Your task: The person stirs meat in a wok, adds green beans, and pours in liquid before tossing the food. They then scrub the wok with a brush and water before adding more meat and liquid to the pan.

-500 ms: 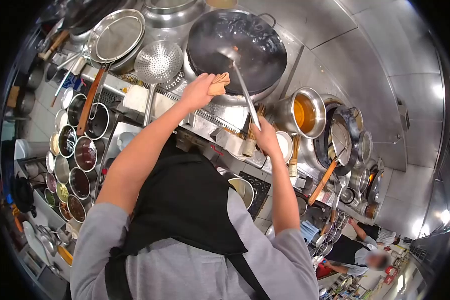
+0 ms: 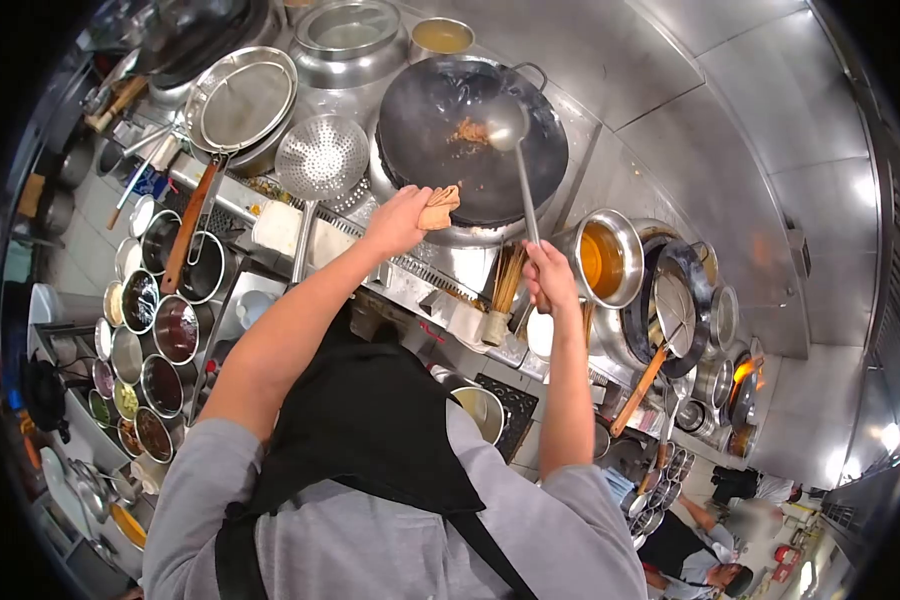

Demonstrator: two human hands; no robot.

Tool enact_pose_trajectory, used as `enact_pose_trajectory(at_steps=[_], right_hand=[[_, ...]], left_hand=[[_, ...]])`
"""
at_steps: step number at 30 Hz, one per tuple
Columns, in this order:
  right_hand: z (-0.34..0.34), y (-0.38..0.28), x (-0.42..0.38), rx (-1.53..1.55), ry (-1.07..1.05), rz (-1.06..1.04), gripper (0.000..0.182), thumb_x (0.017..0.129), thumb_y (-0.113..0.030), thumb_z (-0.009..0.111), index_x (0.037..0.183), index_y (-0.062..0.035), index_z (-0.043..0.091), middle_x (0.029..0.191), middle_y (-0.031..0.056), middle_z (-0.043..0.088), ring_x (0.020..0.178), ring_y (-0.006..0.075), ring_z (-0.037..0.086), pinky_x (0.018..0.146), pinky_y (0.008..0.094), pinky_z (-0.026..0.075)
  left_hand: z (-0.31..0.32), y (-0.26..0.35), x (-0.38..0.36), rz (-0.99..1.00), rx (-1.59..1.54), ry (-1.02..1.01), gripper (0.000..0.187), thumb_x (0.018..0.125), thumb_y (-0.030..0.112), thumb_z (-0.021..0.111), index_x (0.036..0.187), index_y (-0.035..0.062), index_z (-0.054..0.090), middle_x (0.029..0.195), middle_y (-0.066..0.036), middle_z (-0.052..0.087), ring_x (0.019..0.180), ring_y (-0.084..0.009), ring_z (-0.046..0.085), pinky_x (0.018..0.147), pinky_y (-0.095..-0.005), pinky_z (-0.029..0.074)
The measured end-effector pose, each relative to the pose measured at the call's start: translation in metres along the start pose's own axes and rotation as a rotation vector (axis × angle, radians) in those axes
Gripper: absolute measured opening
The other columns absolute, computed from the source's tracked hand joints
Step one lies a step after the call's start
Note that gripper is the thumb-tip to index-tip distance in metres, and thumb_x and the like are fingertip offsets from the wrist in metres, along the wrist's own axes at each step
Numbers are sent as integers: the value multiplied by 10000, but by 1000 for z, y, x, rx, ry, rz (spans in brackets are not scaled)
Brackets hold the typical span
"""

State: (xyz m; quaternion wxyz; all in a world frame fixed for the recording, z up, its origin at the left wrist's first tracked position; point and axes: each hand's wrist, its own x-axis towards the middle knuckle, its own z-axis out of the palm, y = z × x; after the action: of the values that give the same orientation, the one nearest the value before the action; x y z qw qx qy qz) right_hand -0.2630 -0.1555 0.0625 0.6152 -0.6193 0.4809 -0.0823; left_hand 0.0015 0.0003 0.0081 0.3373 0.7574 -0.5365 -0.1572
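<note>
My left hand is closed on a folded tan cloth at the near rim of a dark wok; the cloth hides whatever part of the wok lies under it. In my right hand is the long handle of a metal ladle. The ladle's bowl is over the wok's inside, right of a small heap of brown, crumbly food. Smaller bits are scattered below that heap.
Left of the wok lie a perforated skimmer and a mesh strainer. A pot of amber liquid and a bamboo brush stand on the right. Several sauce containers fill the left side. Another person is at lower right.
The ladle has moved to the right inside the wok, its bowl now turned differently. More of the brown food shows. My left hand still grips the cloth at the rim.
</note>
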Motion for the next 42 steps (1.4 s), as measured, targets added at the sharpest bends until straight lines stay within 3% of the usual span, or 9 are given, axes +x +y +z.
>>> enact_pose_trajectory(at_steps=[4, 7, 10, 17, 24, 33, 34, 38, 42], right_hand=[[43, 72, 79, -351, 391, -250, 199, 1028, -278, 547, 1037, -79, 549, 628, -4, 513, 428, 93, 476, 361, 291, 397], [53, 33, 43, 143, 18, -39, 210, 1027, -276, 548, 1061, -70, 569, 632, -1, 524, 433, 98, 485, 371, 294, 400], [57, 25, 12, -81, 21, -115, 255, 1032, -287, 548, 1164, -70, 567, 629, -6, 504, 427, 102, 474, 371, 284, 392], [58, 23, 26, 793, -241, 186, 296, 1063, -315, 490, 1253, -93, 535, 653, -17, 451, 455, 83, 391, 388, 276, 349], [56, 8, 10, 903, -347, 230, 283, 1062, -327, 515, 1226, -99, 551, 643, -25, 430, 445, 79, 374, 378, 268, 343], [-24, -46, -101, -517, -106, -87, 312, 992, -205, 588, 1261, -47, 599, 575, -29, 457, 390, 72, 422, 386, 286, 350], [-29, -61, -120, -627, -147, 84, 349, 975, -229, 618, 1267, -38, 599, 677, 74, 603, 529, 183, 595, 526, 345, 478], [-44, 71, -25, -790, 66, -670, 399, 983, -263, 626, 1316, -49, 580, 674, 51, 594, 493, 116, 539, 476, 311, 422], [-7, 24, 10, -69, 17, -100, 312, 1020, -281, 580, 1255, -75, 573, 644, 19, 554, 437, 108, 500, 395, 299, 390]], left_hand=[[4, -1, -1, -1, 3, 12, 293, 841, 111, 635, 1096, 80, 495, 1114, -121, 588, 1169, -340, 550, 902, -477, 496], [1, 2, -1, -6, 4, 7, 298, 840, 111, 632, 1104, 85, 497, 1120, -113, 590, 1183, -328, 547, 910, -470, 500], [2, 0, -4, -6, -3, 33, 307, 836, 106, 633, 1113, 89, 499, 1124, -104, 590, 1191, -319, 545, 915, -465, 503], [3, 2, -3, -25, 2, 9, 349, 829, 93, 644, 1148, 85, 503, 1175, -117, 572, 1204, -331, 539, 936, -461, 492], [7, -4, -2, 14, -10, 44, 391, 827, 81, 657, 1189, 80, 510, 1205, -135, 563, 1203, -356, 535, 943, -465, 486], [5, 13, -44, 210, -37, 152, 391, 811, 74, 668, 1178, 45, 537, 1457, -175, 481, 1325, -372, 483, 1029, -438, 481], [13, 18, -65, 162, -69, 106, 411, 818, 86, 675, 1205, 43, 544, 1413, -190, 514, 1297, -377, 510, 997, -457, 490], [40, 30, -113, 4, -160, -619, 415, 827, 217, 717, 1209, 139, 576, 1089, -151, 689, 1032, -364, 667, 840, -467, 519], [144, -9, -131, 92, -8, -1048, 448, 774, 193, 721, 1193, 101, 593, 1051, -173, 700, 1002, -370, 680, 836, -484, 529]])
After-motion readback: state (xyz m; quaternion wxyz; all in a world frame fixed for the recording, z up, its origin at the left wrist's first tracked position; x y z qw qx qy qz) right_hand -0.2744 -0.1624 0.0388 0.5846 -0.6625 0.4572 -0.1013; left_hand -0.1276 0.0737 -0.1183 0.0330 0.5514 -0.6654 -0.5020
